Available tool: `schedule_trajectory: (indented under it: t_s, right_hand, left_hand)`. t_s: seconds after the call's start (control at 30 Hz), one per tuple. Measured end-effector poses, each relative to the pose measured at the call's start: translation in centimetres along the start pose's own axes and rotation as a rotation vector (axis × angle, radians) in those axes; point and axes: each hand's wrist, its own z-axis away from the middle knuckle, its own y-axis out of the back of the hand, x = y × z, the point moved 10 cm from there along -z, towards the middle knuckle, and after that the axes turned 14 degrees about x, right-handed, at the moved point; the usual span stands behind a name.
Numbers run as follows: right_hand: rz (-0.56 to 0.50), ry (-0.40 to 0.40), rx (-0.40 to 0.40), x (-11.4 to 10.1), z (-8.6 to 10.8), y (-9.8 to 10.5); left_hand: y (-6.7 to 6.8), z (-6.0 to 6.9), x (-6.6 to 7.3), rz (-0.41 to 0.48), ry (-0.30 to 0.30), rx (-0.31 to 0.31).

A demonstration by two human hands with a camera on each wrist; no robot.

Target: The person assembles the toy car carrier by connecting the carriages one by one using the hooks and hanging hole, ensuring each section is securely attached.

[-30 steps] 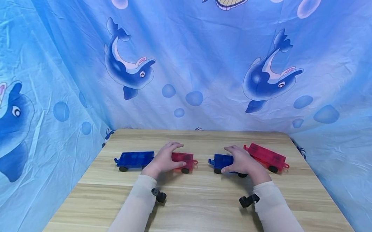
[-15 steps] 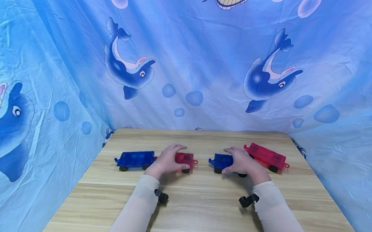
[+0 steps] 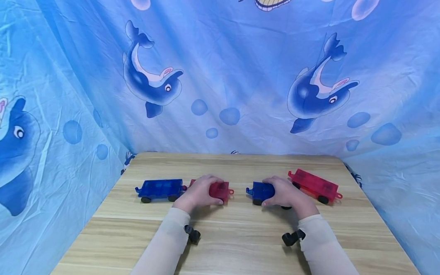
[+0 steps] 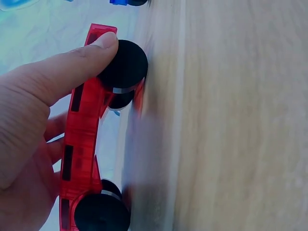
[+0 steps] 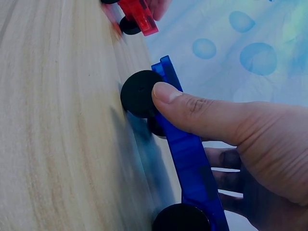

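Observation:
My left hand [image 3: 201, 191] grips a translucent red toy wagon [image 3: 220, 190] near the middle of the table. In the left wrist view the thumb lies by a black wheel [image 4: 126, 67] and the other fingers are on the far side. My right hand [image 3: 287, 193] holds a blue wagon [image 3: 262, 191] across a small gap, its thumb against a wheel [image 5: 140, 94] in the right wrist view. The hook of that blue wagon faces the red wagon's ring [image 3: 231, 192], apart from it. A second blue wagon [image 3: 161, 188] stands at the left end of the held red one.
Behind my right hand a second red wagon [image 3: 315, 186] stands at an angle, its left end partly behind the fingers. The wooden table [image 3: 236, 254] ends at a blue curtain [image 3: 257, 131] with printed dolphins, which also hangs at both sides.
My left hand has moved slightly right along the red wagon, and its fingers have come down and closed round it. The right hand has barely moved, and the wagons stand almost as before.

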Motion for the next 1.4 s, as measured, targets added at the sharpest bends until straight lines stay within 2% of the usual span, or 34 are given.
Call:
schedule_trajectory:
  t_s: [0.4, 0.67, 0.9, 1.4]
  right_hand:
    - [-0.005, 0.007, 0.002, -0.3, -0.1, -0.5]
    - [-0.058, -0.022, 0.008, -0.6, -0.4, -1.0]
    - [-0.106, 0.0, 0.03, -1.7, -0.6, -1.5]
    - [-0.081, 0.036, 0.045, -3.7, -1.1, -2.8]
  left_hand:
    - [0.1, 0.2, -0.3, 0.046, 0.021, -0.021]
    - [0.7, 0.2, -1.0, 0.073, 0.042, -0.018]
    - [1.0, 0.4, -1.6, 0.107, 0.088, -0.019]
    - [1.5, 0.8, -2.9, 0.17, 0.159, -0.025]
